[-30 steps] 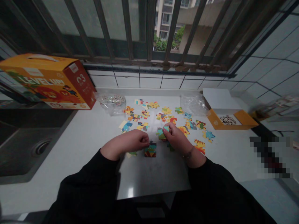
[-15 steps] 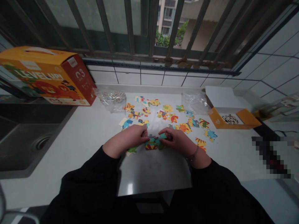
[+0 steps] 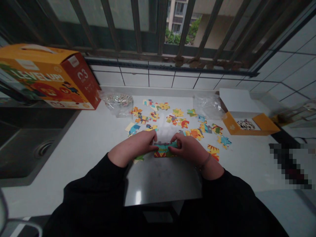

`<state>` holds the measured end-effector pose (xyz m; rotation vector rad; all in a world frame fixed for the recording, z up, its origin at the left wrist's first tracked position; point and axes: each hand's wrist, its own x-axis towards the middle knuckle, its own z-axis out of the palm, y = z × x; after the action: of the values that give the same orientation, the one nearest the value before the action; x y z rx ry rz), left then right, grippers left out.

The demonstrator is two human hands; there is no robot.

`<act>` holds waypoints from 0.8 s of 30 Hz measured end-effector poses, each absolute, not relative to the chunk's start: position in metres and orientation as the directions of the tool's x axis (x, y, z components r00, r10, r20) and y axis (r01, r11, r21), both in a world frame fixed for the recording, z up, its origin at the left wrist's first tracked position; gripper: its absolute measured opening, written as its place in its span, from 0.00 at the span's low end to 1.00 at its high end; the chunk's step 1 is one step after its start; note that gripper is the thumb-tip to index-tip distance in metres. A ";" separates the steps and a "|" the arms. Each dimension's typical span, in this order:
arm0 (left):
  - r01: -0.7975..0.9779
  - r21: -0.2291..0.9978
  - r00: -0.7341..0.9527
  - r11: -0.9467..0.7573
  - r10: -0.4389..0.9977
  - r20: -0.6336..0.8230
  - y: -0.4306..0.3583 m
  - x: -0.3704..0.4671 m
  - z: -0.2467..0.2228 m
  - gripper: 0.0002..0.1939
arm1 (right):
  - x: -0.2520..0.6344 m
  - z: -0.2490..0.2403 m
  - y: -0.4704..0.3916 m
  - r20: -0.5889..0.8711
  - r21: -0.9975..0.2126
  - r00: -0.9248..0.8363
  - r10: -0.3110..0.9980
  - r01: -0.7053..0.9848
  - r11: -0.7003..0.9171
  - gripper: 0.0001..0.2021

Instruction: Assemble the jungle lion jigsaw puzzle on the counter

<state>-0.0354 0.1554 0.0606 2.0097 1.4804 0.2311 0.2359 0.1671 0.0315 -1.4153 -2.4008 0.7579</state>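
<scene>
My left hand (image 3: pixel 142 142) pinches the left side of a green, teal and red jigsaw piece (image 3: pixel 161 152) between thumb and fingers. Against that piece's right edge lies a second, similarly coloured jigsaw piece (image 3: pixel 168 153), gripped by the thumb and fingers of my right hand (image 3: pixel 189 147). The two pieces sit side by side with a thin seam between them; whether they are fully locked I cannot tell. Part of each is covered by my fingers. Close to my left wrist a green and cream piece (image 3: pixel 138 158) is partly hidden.
Several loose jigsaw pieces, such as an orange one (image 3: pixel 197 133), are spread across the white counter (image 3: pixel 98 144). Two clear plastic bags (image 3: pixel 207 107) and an open yellow box (image 3: pixel 254 129) stand behind. A large orange carton (image 3: pixel 46 79) stands beside the sink (image 3: pixel 22 144) at left.
My right hand has brought its jigsaw piece level and edge to edge with the left one. Before, that piece was tilted. The left hand has hardly moved.
</scene>
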 end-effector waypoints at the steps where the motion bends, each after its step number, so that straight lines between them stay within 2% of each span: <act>1: 0.798 0.575 0.357 -0.180 0.910 -0.211 0.155 -0.036 0.060 0.13 | 0.236 0.032 0.167 -0.047 -0.546 -0.499 0.866 0.739 0.396 0.10; 6: 0.768 0.601 0.429 -0.220 0.874 -0.228 0.153 -0.035 0.061 0.08 | 0.233 0.032 0.166 -0.047 -0.528 -0.508 0.860 0.743 0.410 0.11; 8: 0.750 0.622 0.446 -0.225 0.866 -0.225 0.153 -0.034 0.062 0.07 | 0.234 0.034 0.166 -0.031 -0.558 -0.524 0.851 0.716 0.420 0.09; 10: 0.738 0.633 0.454 -0.234 0.866 -0.208 0.154 -0.032 0.062 0.06 | 0.238 0.038 0.166 0.056 -0.621 -0.487 0.872 0.667 0.412 0.07; 12: 0.741 0.620 0.468 -0.258 0.861 -0.200 0.155 -0.031 0.063 0.05 | 0.246 0.044 0.167 0.208 -0.708 -0.308 0.928 0.607 0.361 0.08; 14: 0.757 0.586 0.485 -0.289 0.850 -0.208 0.155 -0.030 0.064 0.03 | 0.259 0.049 0.168 0.336 -0.796 -0.008 0.942 0.532 0.288 0.11; 16: 0.776 0.549 0.490 -0.311 0.845 -0.215 0.155 -0.030 0.066 0.02 | 0.274 0.053 0.165 0.374 -0.858 0.237 0.897 0.455 0.238 0.14; 18: 0.795 0.515 0.479 -0.322 0.853 -0.207 0.155 -0.030 0.069 0.04 | 0.291 0.053 0.158 0.372 -0.883 0.349 0.860 0.418 0.212 0.16; 21: 0.812 0.477 0.463 -0.337 0.869 -0.175 0.156 -0.030 0.074 0.06 | 0.314 0.048 0.136 0.366 -0.850 0.332 0.869 0.500 0.167 0.17; 24: 0.813 0.449 0.467 -0.371 0.876 -0.122 0.157 -0.031 0.076 0.07 | 0.330 0.040 0.109 0.394 -0.676 0.151 0.907 0.716 0.174 0.14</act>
<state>-0.0306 0.1566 0.0761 2.2701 1.4082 0.1890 0.3298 0.1094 0.0398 -1.5855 -1.6085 0.2854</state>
